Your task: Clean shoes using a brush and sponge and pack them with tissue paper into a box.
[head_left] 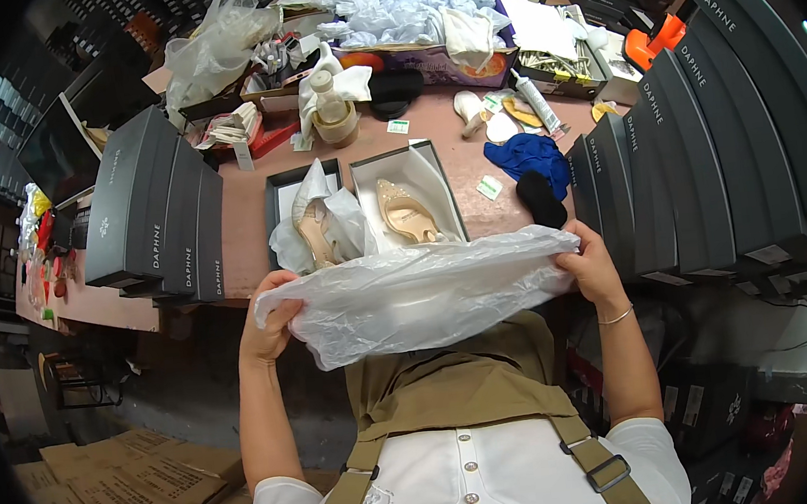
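A crumpled sheet of white tissue paper (418, 299) is stretched sideways in front of my body, above the table's near edge. My left hand (274, 315) pinches its left end, and my right hand (587, 263) grips the right end. Just beyond the sheet lies an open shoebox (439, 176) with a beige, sparkly pointed shoe (404, 211) in it. To its left, the other box part (277, 194) bears a second shoe (311, 224) partly wrapped in white tissue. The sheet hides the near edges of both box parts.
Dark shoeboxes are stacked at left (152, 208) and right (705, 155). A blue cloth (533, 160) and a black pad (540, 200) lie near my right hand. Farther back stand a tape roll (337, 124), a tube (537, 101) and a carton (443, 61) heaped with tissue.
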{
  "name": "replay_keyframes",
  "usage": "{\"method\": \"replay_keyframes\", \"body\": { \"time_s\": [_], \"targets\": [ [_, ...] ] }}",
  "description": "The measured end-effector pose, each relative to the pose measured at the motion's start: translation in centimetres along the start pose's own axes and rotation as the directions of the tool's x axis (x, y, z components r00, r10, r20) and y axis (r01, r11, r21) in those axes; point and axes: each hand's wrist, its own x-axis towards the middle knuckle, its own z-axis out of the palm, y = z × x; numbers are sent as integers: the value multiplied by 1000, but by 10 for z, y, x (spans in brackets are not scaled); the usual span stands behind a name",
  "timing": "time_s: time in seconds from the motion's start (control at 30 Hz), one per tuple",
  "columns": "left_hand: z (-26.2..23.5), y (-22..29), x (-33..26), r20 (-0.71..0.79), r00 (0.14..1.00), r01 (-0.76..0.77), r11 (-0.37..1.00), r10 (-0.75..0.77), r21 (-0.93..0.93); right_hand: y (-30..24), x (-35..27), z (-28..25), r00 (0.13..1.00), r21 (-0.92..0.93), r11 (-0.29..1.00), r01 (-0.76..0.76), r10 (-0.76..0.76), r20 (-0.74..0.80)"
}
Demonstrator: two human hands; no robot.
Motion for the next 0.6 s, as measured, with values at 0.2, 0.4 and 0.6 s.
{"method": "replay_keyframes", "body": {
  "time_s": [0.2,0.4,0.6],
  "targets": [
    [-46,-18,16,201,964,-212,958,173,195,16,-10,-24,996,202,979,13,-30,81],
    [-43,-25,19,97,993,28,944,-63,330,17,-12,-19,986,33,987,158,-159,40],
    [-46,-18,12,335,935,129,991,-115,-19,30,-11,-35,989,-102,987,124,-115,95]
  ]
}}
